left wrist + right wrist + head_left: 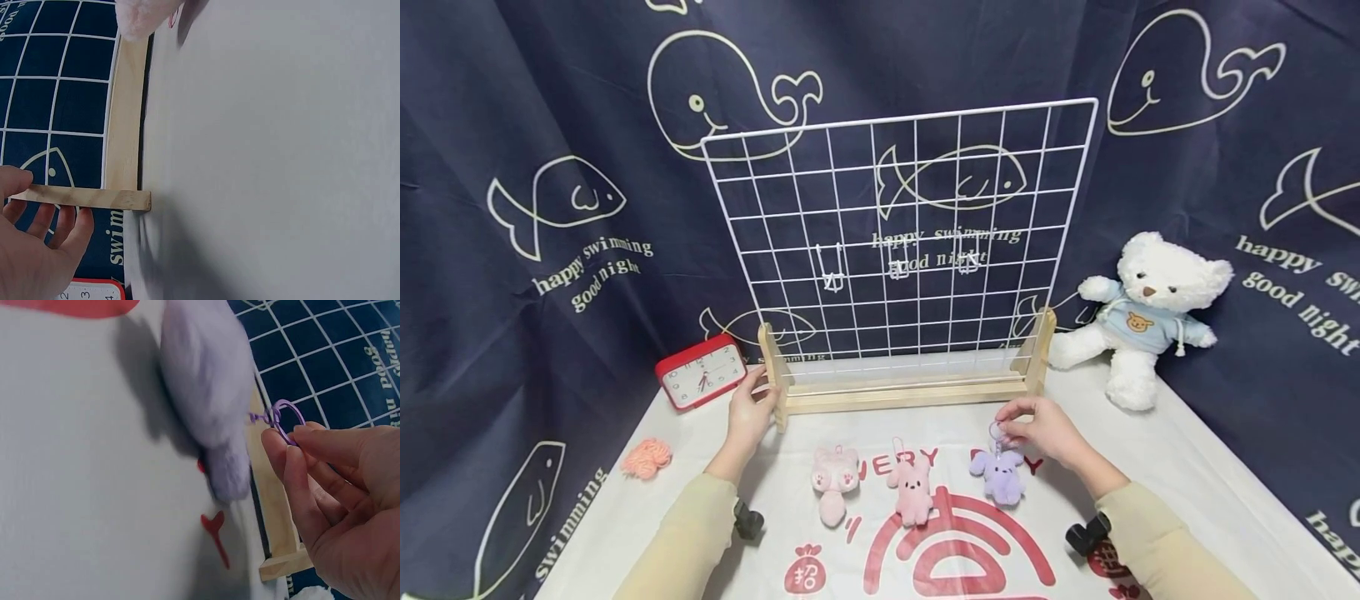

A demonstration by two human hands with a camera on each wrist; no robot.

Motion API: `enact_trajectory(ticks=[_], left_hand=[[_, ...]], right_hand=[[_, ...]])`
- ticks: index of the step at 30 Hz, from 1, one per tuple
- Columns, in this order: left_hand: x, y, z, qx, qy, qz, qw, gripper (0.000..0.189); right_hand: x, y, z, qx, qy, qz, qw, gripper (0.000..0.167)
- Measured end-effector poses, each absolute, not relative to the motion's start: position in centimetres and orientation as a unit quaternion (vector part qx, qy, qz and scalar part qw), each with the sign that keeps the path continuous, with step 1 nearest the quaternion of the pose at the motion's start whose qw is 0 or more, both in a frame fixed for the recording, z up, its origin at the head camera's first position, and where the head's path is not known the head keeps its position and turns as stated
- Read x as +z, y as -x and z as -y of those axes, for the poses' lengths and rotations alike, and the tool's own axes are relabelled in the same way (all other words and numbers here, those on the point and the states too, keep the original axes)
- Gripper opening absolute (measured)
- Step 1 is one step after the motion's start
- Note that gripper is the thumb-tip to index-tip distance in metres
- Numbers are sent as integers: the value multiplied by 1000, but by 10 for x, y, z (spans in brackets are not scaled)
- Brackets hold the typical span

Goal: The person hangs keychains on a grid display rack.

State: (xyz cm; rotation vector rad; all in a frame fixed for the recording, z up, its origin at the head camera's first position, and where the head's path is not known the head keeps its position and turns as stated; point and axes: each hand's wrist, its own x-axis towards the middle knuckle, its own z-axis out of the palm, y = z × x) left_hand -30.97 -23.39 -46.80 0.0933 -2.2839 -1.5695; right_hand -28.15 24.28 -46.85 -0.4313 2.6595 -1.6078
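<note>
My right hand pinches the purple ring of a lavender plush keychain between thumb and fingers. The plush hangs from it by a small chain, low in front of the rack. At the rack's left end, my left hand holds the wooden foot, thumb on one side and fingers on the other. A white wire grid rack stands in the wooden base. Three white hooks hang on the grid, among them a left hook, a middle hook and a right hook.
Two pink plush keychains, one light pink and one with a bear-like face, lie before the base. A red alarm clock and a coral yarn bundle sit left. A white teddy bear leans against the dark curtain at right.
</note>
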Motion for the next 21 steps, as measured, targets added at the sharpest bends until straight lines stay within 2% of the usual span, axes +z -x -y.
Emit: enact_trajectory(ticks=[11, 21], left_hand=[[-467, 311, 236, -558, -38, 811, 171, 52], [-466, 310, 235, -562, -38, 809, 170, 51]], right_hand=[[-449, 275, -237, -560, 125, -819, 5, 18], [-432, 273, -234, -569, 127, -812, -18, 18]])
